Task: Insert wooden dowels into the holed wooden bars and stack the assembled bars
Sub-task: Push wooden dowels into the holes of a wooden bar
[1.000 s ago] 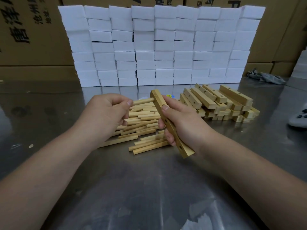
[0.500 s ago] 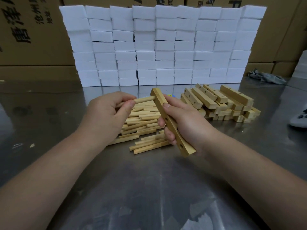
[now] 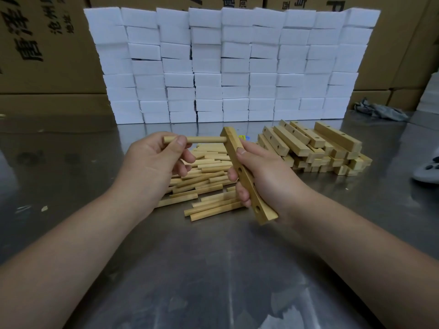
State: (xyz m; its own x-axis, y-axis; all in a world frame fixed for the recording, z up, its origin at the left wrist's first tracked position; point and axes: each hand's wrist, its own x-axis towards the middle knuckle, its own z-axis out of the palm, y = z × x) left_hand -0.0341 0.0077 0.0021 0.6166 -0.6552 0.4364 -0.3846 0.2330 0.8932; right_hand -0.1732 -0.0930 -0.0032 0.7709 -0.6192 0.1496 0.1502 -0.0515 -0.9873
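the holed wooden bar (image 3: 247,176) is a pale, square-edged strip of light wood with round holes drilled along one face, three of them showing below the thumb. it is tilted, top end up and away, lower end toward the camera, above the steel table (image 3: 213,269). the right hand (image 3: 266,176) is wrapped around its middle, thumb pressed on the edge and fingers curled behind. a round dowel (image 3: 197,139) meets the bar's top hole at a right angle and sticks out level to the left; the left hand (image 3: 154,157) pinches its free end between thumb and forefinger, the other fingers loosely curled.

half a second ago the left hand sat lower and closer to the bar, covering most of the dowel; now it is raised and further left, with a bare stretch of dowel showing between hand and bar.

under and behind the bar lies a loose heap of dowels (image 3: 204,179), smooth cylinders with blunt cut ends. right of the bar is a criss-crossed pile of holed bars (image 3: 313,148). the table is scuffed, dully reflective metal. behind the bar stands a wall of white foam-like blocks (image 3: 228,65), matte and brick-shaped, against brown cardboard boxes (image 3: 47,55).
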